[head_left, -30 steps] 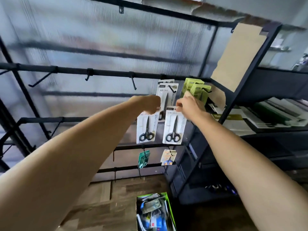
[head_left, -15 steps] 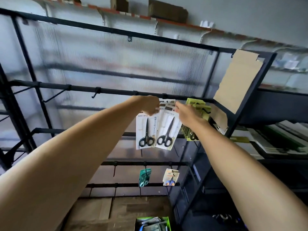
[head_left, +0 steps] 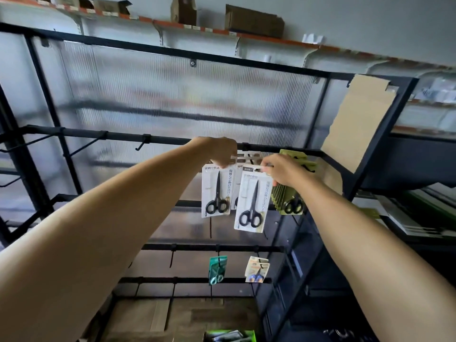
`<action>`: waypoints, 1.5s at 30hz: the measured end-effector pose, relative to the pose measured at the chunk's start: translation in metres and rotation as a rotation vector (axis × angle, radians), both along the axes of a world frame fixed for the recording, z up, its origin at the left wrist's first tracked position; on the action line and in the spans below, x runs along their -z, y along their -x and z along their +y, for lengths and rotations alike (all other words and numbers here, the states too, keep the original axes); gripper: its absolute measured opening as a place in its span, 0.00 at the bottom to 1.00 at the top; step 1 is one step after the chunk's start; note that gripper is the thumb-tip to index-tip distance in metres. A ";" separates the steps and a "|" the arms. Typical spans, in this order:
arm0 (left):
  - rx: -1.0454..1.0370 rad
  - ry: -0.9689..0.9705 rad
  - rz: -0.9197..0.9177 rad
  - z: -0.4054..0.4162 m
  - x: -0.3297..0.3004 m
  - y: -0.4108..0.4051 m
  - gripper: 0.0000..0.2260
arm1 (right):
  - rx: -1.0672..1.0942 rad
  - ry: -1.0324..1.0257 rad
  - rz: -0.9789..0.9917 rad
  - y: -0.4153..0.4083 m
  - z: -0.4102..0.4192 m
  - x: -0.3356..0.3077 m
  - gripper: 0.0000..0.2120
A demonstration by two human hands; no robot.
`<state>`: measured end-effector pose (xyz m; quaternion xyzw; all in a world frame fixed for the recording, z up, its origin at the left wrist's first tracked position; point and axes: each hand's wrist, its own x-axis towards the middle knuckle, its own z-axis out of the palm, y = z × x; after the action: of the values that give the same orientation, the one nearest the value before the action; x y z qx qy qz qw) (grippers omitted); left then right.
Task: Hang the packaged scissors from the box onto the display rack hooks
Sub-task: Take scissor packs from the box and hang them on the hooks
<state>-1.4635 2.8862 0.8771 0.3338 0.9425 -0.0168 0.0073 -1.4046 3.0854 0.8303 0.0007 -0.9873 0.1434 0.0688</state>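
Two bare arms reach up from the lower corners of the frame toward a black display rack [head_left: 345,134] that fills the view, its top rail [head_left: 123,136] crossing the middle from left to right with several bare hooks [head_left: 142,144] at centre left. Below, in the lower centre, two lower rails carry a teal pack [head_left: 217,269] and a pale pack [head_left: 256,269]. At the bottom edge, the green rim of the box [head_left: 230,336] shows, with more packs inside.

Right of centre, a stack of green scissor packs [head_left: 290,201] hangs from the rail, partly behind the right wrist. The right hand [head_left: 283,170] pinches the top edge of a white scissors pack [head_left: 251,201]; the pack hangs straight down from the grip, long axis upright, blade tips up, handles down. Its hang slot sits just left of the fingertips, a little below the rail and in front of other white cards already hanging there. The hook it is meant for cannot be made out behind those cards.

Just left, the left hand [head_left: 222,153] grips the top of a second white pack [head_left: 216,191], hanging the same way, close under the rail. The right hand's pack seems the next to go on, needing a short lift up and back.
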 end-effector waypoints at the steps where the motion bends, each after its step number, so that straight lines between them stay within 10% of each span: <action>1: -0.002 -0.005 -0.004 0.002 0.000 0.002 0.26 | 0.014 0.024 0.007 0.004 0.000 0.003 0.08; 21: 0.020 -0.176 -0.003 0.011 0.011 0.034 0.12 | 0.220 0.070 0.373 0.077 -0.018 0.025 0.11; 45: 0.131 -0.264 0.049 0.042 -0.003 0.009 0.13 | -0.083 0.335 0.205 0.000 -0.004 -0.007 0.07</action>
<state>-1.4723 2.9285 0.8805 0.3921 0.9126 0.0985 -0.0609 -1.4042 3.0817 0.8375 0.0446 -0.9366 0.3074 0.1623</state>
